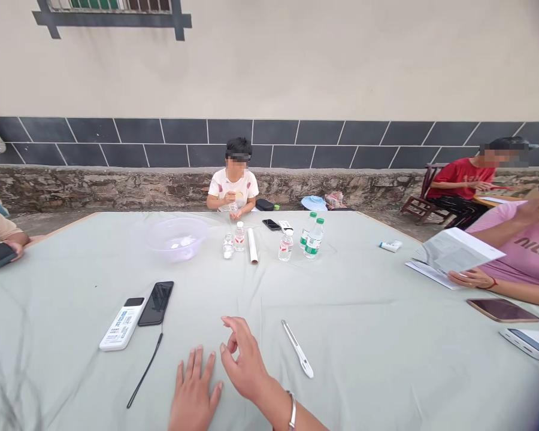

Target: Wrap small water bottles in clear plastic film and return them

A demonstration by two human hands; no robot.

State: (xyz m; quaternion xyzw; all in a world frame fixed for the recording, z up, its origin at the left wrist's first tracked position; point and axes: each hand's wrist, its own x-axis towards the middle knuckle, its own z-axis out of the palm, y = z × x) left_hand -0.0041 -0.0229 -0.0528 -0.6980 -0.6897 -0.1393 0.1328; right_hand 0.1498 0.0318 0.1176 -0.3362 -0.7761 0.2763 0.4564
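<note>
Head view cuts off the left hand (192, 395) at the wrist.

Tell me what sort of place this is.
Probably an outdoor yard beside a building: a barred window in the plastered wall, a rough stone base below its dark tiles, and a large cloth-covered table where people sit.

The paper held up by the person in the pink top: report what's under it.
Under the raised paper, part of a white sheet shows on the table. The rest is covered by the paper and the person's hand, so I can't tell what else is there.
</note>
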